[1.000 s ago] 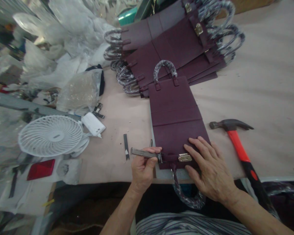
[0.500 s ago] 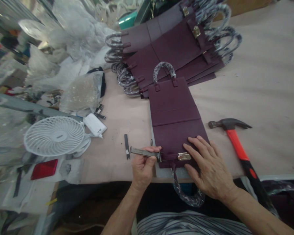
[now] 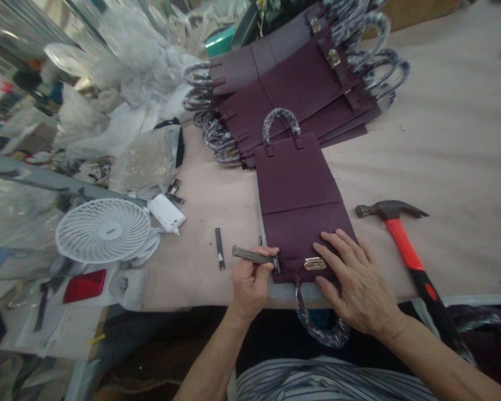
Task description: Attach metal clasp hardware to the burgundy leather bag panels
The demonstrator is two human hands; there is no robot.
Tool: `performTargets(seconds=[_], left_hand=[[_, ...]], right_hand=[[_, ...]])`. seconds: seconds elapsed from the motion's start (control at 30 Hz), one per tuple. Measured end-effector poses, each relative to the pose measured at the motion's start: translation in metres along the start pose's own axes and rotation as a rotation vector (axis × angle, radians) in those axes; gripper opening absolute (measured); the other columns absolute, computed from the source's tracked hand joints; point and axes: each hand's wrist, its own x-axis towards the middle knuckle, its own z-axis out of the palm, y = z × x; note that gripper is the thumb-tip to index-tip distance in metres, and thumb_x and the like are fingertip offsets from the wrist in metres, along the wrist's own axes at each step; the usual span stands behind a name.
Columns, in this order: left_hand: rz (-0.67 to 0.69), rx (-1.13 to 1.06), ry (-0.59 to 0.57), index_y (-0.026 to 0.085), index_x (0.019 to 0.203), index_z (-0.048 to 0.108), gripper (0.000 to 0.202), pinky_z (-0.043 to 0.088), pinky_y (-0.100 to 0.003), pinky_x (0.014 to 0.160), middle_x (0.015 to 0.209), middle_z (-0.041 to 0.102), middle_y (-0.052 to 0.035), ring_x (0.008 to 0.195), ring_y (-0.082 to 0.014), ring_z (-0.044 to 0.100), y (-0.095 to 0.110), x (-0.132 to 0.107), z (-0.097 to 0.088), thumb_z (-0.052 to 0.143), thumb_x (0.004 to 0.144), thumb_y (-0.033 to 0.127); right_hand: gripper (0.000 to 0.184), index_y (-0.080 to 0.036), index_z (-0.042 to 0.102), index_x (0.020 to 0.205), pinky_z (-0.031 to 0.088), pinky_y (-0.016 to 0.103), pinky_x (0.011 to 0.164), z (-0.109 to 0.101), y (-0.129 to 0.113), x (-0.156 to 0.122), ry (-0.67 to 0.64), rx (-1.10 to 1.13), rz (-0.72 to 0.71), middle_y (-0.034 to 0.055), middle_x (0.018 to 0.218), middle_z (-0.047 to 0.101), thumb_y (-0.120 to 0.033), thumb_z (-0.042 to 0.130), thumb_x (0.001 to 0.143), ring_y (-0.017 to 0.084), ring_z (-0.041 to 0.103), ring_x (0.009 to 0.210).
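A flat burgundy bag panel [image 3: 300,189] lies on the table in front of me, with a plastic-wrapped handle at each end. Near its lower edge a strap carries a shiny gold clasp [image 3: 314,264]. My left hand [image 3: 251,284] is closed on a metal punch tool [image 3: 253,255], whose wider end meets the strap's left part. Spread flat, my right hand [image 3: 359,284] presses on the panel just right of the clasp. The wrapped lower handle [image 3: 317,328] hangs over the table edge between my arms.
A claw hammer [image 3: 401,239] with a red and black grip lies to the right. Behind sits a stack of burgundy panels [image 3: 284,83]. At left are a white fan [image 3: 108,229], a red phone-like slab [image 3: 84,285], a dark metal strip [image 3: 219,248] and plastic bags [image 3: 146,156].
My left hand and the punch tool have shifted slightly right in the picture, as the view itself moved a little. My right hand stays on the panel.
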Motion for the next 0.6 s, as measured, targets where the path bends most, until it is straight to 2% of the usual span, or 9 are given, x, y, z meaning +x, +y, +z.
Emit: performTargets(seconds=[0.13,0.37,0.6], left_hand=[[0.061,0.125,-0.027,0.019,0.107,0.061,0.011,0.056,-0.040,0.095,0.107,0.071,-0.0098,0.104,-0.0225,0.070,0.003,0.002,0.001,0.057,0.097,0.024],[-0.076,-0.044,-0.042,0.018,0.104,0.061,0.015,0.055,-0.043,0.095,0.104,0.072,-0.0109,0.102,-0.0253,0.071,-0.002,0.009,-0.008,0.059,0.097,0.031],[-0.007,-0.010,-0.043,0.018,0.105,0.060,0.014,0.056,-0.044,0.095,0.107,0.071,-0.0116,0.104,-0.0254,0.071,-0.003,0.004,-0.006,0.059,0.097,0.030]], right_hand=[[0.050,-0.016,0.052,0.139,0.027,0.059,0.115,0.001,0.000,0.000,0.005,0.003,0.003,0.0155,0.150,0.045,-0.038,0.048,0.094,0.037,0.032,0.144],[0.050,-0.016,0.052,0.140,0.028,0.061,0.115,0.001,-0.001,0.000,-0.014,0.009,0.014,0.0154,0.151,0.044,-0.037,0.048,0.094,0.037,0.032,0.144],[0.050,-0.015,0.054,0.138,0.028,0.061,0.116,0.001,-0.001,0.000,-0.006,0.002,0.012,0.0154,0.150,0.045,-0.036,0.049,0.094,0.037,0.034,0.143]])
